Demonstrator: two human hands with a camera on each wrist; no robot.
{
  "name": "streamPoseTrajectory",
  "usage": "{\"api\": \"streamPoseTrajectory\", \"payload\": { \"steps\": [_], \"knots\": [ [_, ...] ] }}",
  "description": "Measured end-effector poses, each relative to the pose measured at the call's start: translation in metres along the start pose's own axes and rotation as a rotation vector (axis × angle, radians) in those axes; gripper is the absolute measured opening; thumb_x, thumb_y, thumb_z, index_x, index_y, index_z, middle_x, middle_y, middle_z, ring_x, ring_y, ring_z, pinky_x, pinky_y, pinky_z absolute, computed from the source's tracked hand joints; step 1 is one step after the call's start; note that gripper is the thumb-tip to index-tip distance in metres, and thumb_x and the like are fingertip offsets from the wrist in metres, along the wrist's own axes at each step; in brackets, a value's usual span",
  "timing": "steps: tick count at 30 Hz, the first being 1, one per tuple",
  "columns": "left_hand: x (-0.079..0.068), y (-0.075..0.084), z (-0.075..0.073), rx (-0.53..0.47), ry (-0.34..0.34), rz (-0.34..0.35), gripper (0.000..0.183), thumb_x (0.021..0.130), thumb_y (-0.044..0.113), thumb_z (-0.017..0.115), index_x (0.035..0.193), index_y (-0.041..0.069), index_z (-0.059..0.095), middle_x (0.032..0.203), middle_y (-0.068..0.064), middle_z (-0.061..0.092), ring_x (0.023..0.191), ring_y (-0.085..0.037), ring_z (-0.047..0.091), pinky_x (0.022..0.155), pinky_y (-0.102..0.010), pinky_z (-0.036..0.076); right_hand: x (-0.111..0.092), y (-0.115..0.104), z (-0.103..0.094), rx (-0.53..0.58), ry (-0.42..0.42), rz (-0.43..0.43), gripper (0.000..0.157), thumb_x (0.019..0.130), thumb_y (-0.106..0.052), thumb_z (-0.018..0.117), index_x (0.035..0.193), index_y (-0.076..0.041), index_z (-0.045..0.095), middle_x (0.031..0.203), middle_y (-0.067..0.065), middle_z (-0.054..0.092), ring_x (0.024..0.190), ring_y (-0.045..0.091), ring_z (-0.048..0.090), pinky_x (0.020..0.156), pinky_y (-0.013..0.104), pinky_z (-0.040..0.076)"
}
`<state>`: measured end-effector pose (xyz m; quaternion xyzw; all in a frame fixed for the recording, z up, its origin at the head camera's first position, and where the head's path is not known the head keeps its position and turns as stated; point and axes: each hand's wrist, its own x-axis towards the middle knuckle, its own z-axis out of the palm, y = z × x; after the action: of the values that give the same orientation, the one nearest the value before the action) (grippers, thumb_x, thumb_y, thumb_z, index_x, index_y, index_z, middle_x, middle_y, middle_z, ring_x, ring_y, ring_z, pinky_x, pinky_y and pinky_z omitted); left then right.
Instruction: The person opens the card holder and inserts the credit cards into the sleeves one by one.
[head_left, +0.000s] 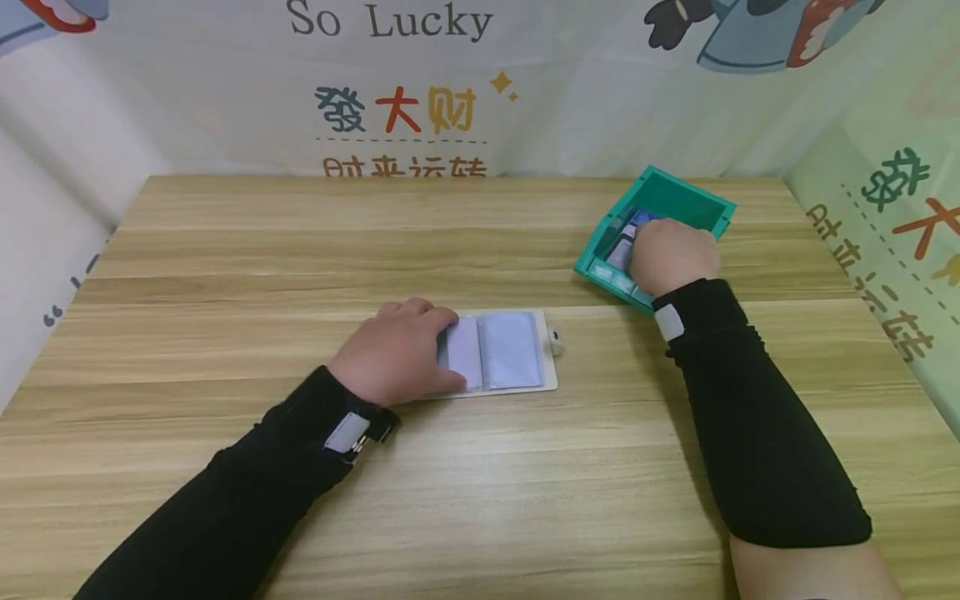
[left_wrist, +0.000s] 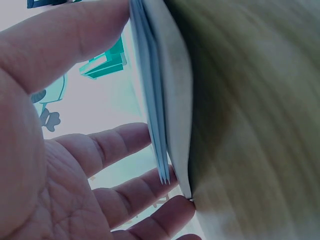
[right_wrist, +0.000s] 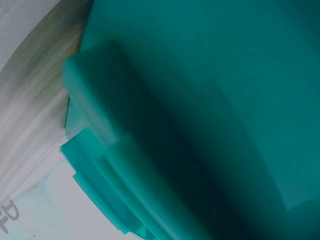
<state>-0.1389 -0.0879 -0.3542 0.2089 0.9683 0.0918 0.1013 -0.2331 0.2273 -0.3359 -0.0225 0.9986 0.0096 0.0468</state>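
Observation:
An open card holder (head_left: 513, 350) with clear sleeves and a pale cover lies on the table, a small snap tab at its right edge. My left hand (head_left: 401, 350) spans its left part, thumb at the near edge and fingers at the far edge. In the left wrist view, the card holder's sleeves (left_wrist: 152, 90) stand in a thin stack between thumb and fingers. My right hand (head_left: 675, 257) reaches down into a green bin (head_left: 686, 198), its fingers hidden; I cannot tell what they hold. Beside it in the bin lie blue-and-white cards (head_left: 624, 242).
The wooden table (head_left: 225, 275) reaches back to a printed cloth backdrop (head_left: 225, 100). Cloth also hangs along the left and right sides. In the right wrist view, the bin's wall (right_wrist: 200, 75) fills most of the picture.

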Motion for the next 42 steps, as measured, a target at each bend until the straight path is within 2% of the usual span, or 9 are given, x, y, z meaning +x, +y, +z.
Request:
{"api": "streamPoseTrajectory", "payload": {
  "steps": [28, 35, 42],
  "knots": [
    [0.0002, -0.0008, 0.0012, 0.003, 0.001, 0.004, 0.077, 0.071, 0.054, 0.074, 0.131, 0.012, 0.052, 0.127, -0.013, 0.05, 0.101, -0.029, 0.043, 0.082, -0.046, 0.044, 0.0006, 0.0011, 0.0006, -0.002, -0.011, 0.007, 0.023, 0.089, -0.012, 0.045, 0.081, 0.002, 0.062, 0.083, 0.019, 0.058, 0.071, 0.032, 0.051, 0.07, 0.053, 0.046],
    [0.0004, 0.0003, 0.0012, 0.006, 0.008, 0.002, 0.077, 0.07, 0.053, 0.074, 0.132, 0.012, 0.051, 0.127, -0.012, 0.051, 0.104, -0.029, 0.043, 0.087, -0.047, 0.042, 0.001, 0.002, 0.0008, 0.0, 0.004, 0.001, 0.025, 0.088, -0.011, 0.044, 0.072, 0.0, 0.061, 0.081, 0.019, 0.06, 0.069, 0.031, 0.053, 0.068, 0.053, 0.047],
    [0.0003, 0.0004, 0.0011, 0.009, 0.011, 0.006, 0.077, 0.071, 0.053, 0.074, 0.132, 0.011, 0.052, 0.127, -0.012, 0.051, 0.104, -0.029, 0.043, 0.087, -0.047, 0.042, 0.0007, 0.0025, 0.0003, 0.005, -0.006, 0.0, 0.025, 0.088, -0.011, 0.044, 0.073, 0.0, 0.06, 0.08, 0.018, 0.06, 0.069, 0.031, 0.052, 0.068, 0.053, 0.047]
  ]
}}
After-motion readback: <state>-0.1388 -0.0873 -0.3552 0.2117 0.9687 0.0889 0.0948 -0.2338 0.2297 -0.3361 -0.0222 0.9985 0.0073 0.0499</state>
